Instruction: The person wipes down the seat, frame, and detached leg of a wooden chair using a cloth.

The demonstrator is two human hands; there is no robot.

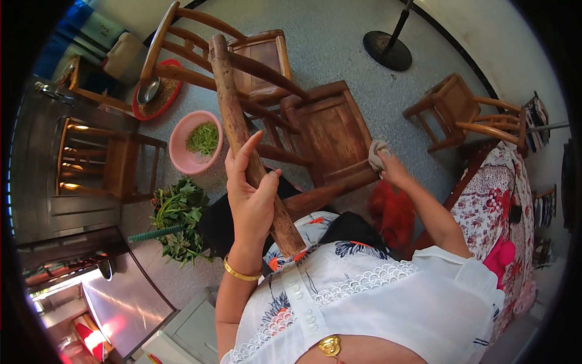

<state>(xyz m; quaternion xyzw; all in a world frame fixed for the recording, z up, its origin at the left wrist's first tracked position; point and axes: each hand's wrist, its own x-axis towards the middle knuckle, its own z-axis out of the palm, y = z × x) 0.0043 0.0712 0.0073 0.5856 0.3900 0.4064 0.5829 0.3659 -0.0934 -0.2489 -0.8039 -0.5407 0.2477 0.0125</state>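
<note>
A worn wooden chair (334, 132) is tilted in front of me, its top rail (234, 111) running up the middle of the view close to my body. My left hand (250, 195), with a gold bangle at the wrist, grips that rail from below, its index finger pointing up along the wood. In my right hand (394, 170) is a bunched grey cloth (378, 154), pressed to the right edge of the chair's seat. The seat's varnish looks scuffed and patchy.
Another wooden chair (261, 66) stands just behind. Left are a pink basin (175, 157) of cut greens, a red tray (173, 102) with a metal bowl and leafy vegetables (179, 214). A small chair (457, 100), a black stand base (386, 51) and a flowered cover (495, 191) lie rightward.
</note>
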